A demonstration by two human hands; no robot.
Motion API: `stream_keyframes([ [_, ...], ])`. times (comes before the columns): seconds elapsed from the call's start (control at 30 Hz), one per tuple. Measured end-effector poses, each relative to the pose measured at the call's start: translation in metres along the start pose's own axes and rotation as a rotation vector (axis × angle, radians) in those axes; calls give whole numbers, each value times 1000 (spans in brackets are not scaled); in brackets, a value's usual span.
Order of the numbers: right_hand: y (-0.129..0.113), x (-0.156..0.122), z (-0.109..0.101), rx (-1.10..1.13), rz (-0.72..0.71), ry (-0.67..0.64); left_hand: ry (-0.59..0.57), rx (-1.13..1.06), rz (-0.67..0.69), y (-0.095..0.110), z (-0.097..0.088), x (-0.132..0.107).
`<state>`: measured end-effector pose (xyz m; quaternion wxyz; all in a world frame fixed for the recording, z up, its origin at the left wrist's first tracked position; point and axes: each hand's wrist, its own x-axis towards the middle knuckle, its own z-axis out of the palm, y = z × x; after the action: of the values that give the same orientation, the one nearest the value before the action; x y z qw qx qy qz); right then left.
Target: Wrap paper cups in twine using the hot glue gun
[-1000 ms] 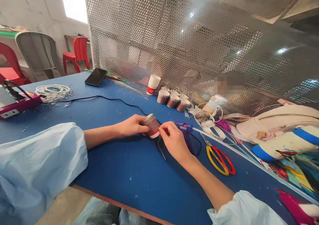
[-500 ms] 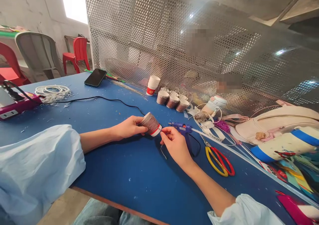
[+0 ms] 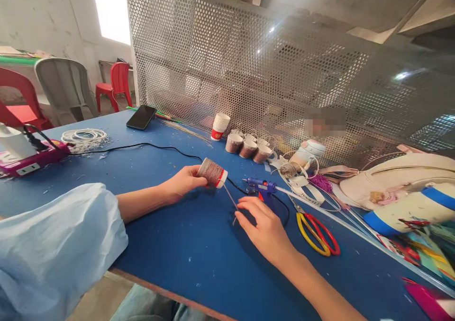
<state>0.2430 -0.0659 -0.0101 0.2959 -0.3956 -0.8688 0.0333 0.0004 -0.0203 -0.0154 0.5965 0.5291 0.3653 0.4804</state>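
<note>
My left hand (image 3: pixel 183 183) is closed around a paper cup (image 3: pixel 212 172) tipped on its side above the table. Brownish-grey cord is wound round most of the cup, leaving a red band and a white end showing. A loose tail of the cord (image 3: pixel 230 197) runs from that end down to my right hand (image 3: pixel 263 228). Thumb and forefinger of this hand pinch the cord, and a short end hangs below them. Just beyond the right hand a blue glue gun (image 3: pixel 261 185) stands on the table, a long clear glue stick at its back.
Several cord-wrapped cups (image 3: pixel 248 147) and a stack of paper cups (image 3: pixel 219 126) stand before the perforated metal screen (image 3: pixel 220 51). Scissors (image 3: pixel 318 233), a bottle (image 3: pixel 408 207) and a bag (image 3: pixel 384 174) lie right. A phone (image 3: pixel 141 117) and a power strip (image 3: pixel 33 160) are left.
My right hand has drawn away from the cup, down and to the right, stretching the cord between them. The cup has turned a little in my left hand. The view has shifted slightly.
</note>
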Motion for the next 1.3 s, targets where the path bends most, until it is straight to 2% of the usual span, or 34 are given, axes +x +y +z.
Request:
stream_keyframes([
  [0.13, 16, -27, -34, -32, 78, -16, 25, -44, -49, -2, -3, 2],
  [0.23, 35, -40, -55, -109, 214, -41, 7, -13, -58, -4, -5, 3],
  [0.3, 50, -39, -61, -171, 340, -42, 10, 7, -71, -5, -5, 3],
  [0.4, 70, -22, -57, -146, 504, -32, -2, 26, -74, -6, -4, 3],
  [0.53, 83, 11, -33, 77, 508, -121, -10, 65, -59, -5, -4, 3],
  [0.6, 84, 23, -21, 111, 540, -128, -14, 90, -63, -5, -4, 2],
  [0.7, 79, 28, -12, 85, 618, -75, -25, 130, -72, -4, -3, 1],
  [0.8, 63, 23, -15, 92, 623, -31, -32, 163, -74, -3, -2, 0],
  [0.93, 28, 11, -26, 226, 558, -45, -39, 195, -79, -1, 0, -2],
  [1.03, 6, 2, -28, 313, 491, -81, -29, 201, -75, 2, 3, -4],
  [1.17, -8, -3, -23, 320, 426, -119, -29, 219, -23, 2, 7, -6],
  [1.3, -12, -1, -21, 261, 378, -95, -49, 262, 19, -1, 7, -8],
])
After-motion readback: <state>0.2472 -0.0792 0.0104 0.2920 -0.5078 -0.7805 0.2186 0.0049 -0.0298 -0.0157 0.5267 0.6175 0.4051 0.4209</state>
